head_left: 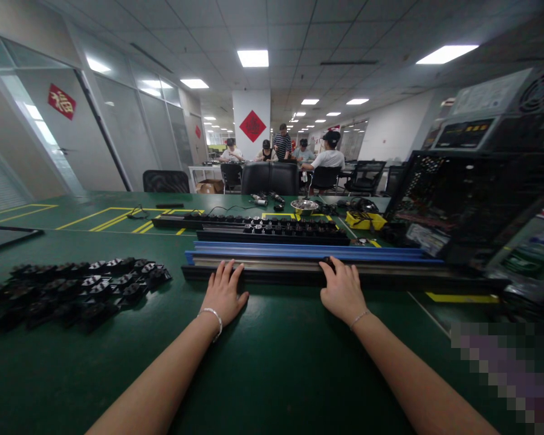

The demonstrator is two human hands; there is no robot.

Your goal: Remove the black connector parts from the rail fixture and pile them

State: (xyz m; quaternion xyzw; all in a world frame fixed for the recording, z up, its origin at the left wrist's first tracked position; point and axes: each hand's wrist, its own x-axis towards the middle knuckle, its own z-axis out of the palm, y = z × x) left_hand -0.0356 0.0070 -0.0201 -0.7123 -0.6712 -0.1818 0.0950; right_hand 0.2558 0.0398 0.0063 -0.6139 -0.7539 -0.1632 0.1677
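Note:
A long black rail (281, 275) with a metallic inner strip lies across the green table in front of me. My left hand (224, 295) rests on its near edge toward the left end, fingers stretched out and holding nothing. Farther right, my right hand (343, 291) is at the same rail, its thumb and forefinger closed around a small black part (329, 261) sitting at the channel. Much of that part is hidden by the fingers. Right behind the black rail runs a blue rail (272, 249), parallel to it.
Rows of black modules (90, 287) lie on the left. Beyond the rails are more module-filled black strips (294, 226), a metal bowl (304, 206) and a yellow bin (365, 220). Computer hardware (462, 181) stands at right, beside a plastic bottle (535, 257). Several people sit or stand far back.

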